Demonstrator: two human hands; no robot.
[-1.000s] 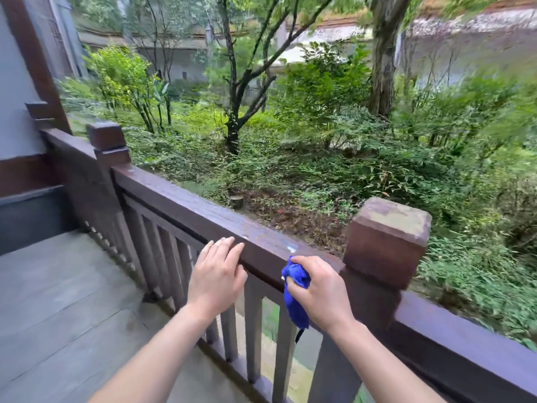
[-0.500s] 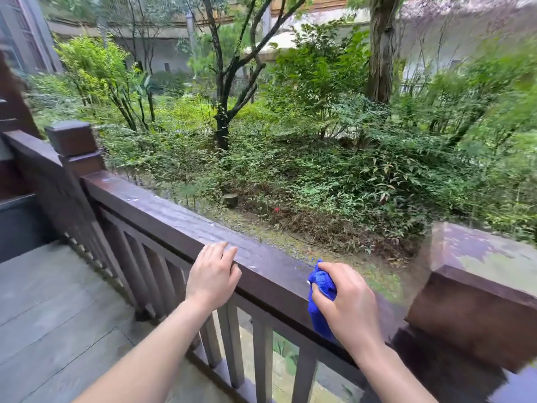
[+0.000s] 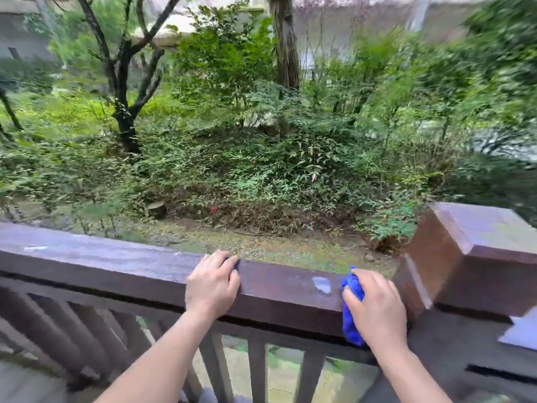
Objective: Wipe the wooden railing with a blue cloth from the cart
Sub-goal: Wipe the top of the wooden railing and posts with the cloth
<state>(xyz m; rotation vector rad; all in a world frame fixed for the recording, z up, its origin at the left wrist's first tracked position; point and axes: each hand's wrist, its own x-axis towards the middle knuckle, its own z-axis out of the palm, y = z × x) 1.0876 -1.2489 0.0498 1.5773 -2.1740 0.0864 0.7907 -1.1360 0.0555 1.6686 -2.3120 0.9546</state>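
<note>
A dark brown wooden railing point(image 3: 116, 266) runs across the view, its top rail wet and glossy. My right hand point(image 3: 377, 309) presses a bunched blue cloth point(image 3: 351, 306) against the rail's top and near face, close to the square post point(image 3: 470, 257) on the right. A pale smear point(image 3: 322, 284) lies on the rail just left of the cloth. My left hand point(image 3: 213, 283) rests flat on the top rail near the middle, fingers draped over its far edge, holding nothing. No cart is in view.
Vertical balusters point(image 3: 257, 370) stand under the rail. Beyond it the ground drops to a garden with a tree stump point(image 3: 157, 210), shrubs and tree trunks point(image 3: 125, 112). Grey deck boards point(image 3: 17, 385) show at lower left. A second rail section continues past the post.
The view has swung right, so the rail now lies level across the frame. My right hand and the cloth have slid along the rail to the post. My left hand stays on the rail.
</note>
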